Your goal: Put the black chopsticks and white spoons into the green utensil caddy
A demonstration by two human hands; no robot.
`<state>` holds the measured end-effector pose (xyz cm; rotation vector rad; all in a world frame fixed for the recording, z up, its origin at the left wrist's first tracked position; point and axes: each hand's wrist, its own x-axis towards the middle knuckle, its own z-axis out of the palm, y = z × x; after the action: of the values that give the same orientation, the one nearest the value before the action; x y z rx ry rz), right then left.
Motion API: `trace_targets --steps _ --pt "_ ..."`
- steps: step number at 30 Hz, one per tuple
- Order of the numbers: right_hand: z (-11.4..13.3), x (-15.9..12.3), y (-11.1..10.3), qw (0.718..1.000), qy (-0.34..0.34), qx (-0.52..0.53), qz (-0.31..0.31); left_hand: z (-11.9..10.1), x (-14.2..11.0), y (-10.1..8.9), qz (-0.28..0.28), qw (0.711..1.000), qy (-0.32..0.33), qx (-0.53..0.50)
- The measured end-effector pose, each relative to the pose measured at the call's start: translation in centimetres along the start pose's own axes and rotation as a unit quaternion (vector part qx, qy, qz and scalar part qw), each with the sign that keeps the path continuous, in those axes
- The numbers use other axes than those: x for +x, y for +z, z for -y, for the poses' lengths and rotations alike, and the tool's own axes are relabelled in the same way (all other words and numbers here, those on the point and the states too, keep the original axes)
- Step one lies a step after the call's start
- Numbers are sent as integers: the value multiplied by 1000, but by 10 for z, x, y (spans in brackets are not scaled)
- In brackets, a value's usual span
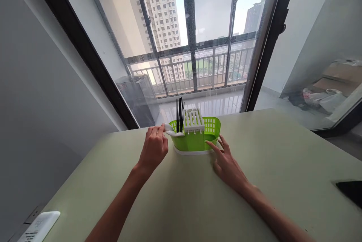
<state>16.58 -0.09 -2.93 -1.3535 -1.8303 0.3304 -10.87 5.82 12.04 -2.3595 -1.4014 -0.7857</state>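
Observation:
A bright green utensil holder [188, 142] with a white base stands near the table's far edge. Several black chopsticks [180, 115] rise upright from its left part, and a white slotted rack [194, 120] sits over its middle. White spoons [175, 134] lie at the left rim. My left hand [154, 144] is closed at that side, its fingertips pinching a white spoon; the grip is partly hidden. On the right, my right hand [226, 162] has its fingers stretched apart, with the fingertips at the holder's front and right side.
The pale green table [186, 196] spreads out around the holder. A white power strip [41, 225] is at the lower left, and a dark object [350, 191] lies at the right edge. Beyond the table are a glass door and a balcony with a railing [220, 64].

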Motion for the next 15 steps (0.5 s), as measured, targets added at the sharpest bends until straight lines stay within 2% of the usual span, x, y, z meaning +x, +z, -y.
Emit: trace_targets --steps 9,15 --pt "-1 -1 -2 1000 5 -6 -6 -6 -4 -7 20 995 -22 94" --pt "0 -1 -4 1000 8 -7 0 1 -5 -9 -2 997 -30 77"
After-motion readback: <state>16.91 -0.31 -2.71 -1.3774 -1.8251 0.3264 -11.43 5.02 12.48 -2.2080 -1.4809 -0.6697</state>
